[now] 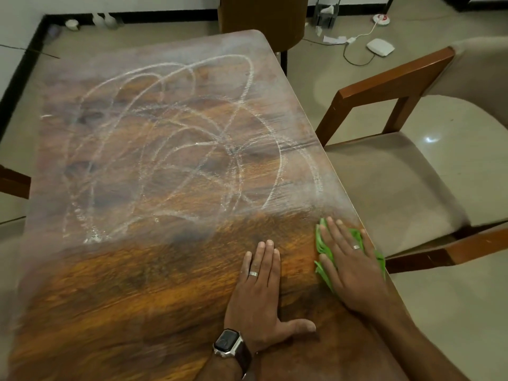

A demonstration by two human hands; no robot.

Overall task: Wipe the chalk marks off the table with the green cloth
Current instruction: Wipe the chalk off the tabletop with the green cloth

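Observation:
White chalk marks (170, 149) loop in big scribbles over the middle and far part of the wooden table (137, 284). The near strip of the table shows bare wood grain. My right hand (351, 262) lies flat on the green cloth (323, 243), pressing it onto the table at its right edge. Most of the cloth is hidden under the palm; its folds stick out to the left and right. My left hand (261, 292) rests flat on the bare wood beside it, fingers together, holding nothing. A watch sits on that wrist.
A wooden armchair (398, 166) with a beige seat stands close against the table's right edge. Another chair back (261, 17) is at the far end. A white device (380, 46) with a cable and a bin (327, 11) lie on the floor beyond.

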